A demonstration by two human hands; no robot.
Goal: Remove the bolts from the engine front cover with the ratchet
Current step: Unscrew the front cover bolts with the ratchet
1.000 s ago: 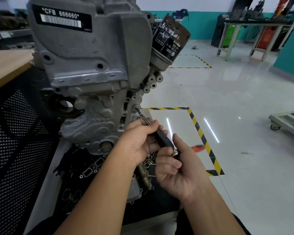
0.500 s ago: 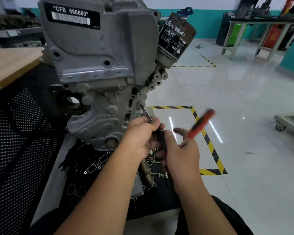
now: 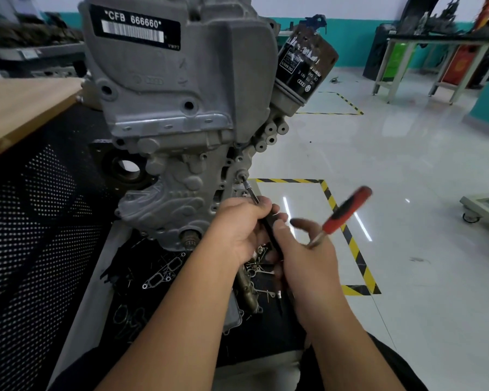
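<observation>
The grey engine front cover (image 3: 164, 114) stands upright in front of me, with a barcode label at its top. A bolt (image 3: 241, 174) sits on its right edge. The ratchet's thin extension bar (image 3: 250, 191) runs from that bolt down into my hands. My left hand (image 3: 237, 230) grips the bar just below the bolt. Behind it, my right hand (image 3: 308, 258) curls around the ratchet's head end and black shaft. The red ratchet handle (image 3: 346, 210) sticks up to the right, blurred.
A black oil filter (image 3: 305, 66) juts from the engine's upper right. Loose gaskets and small parts (image 3: 158, 277) lie on the dark tray under the engine. A wooden bench top (image 3: 20, 108) is at left; yellow-black floor tape (image 3: 350, 244) and a wheeled cart (image 3: 486, 207) lie right.
My right hand has turned over and the red handle has swung from low behind it up to the right. My left hand stays on the extension bar.
</observation>
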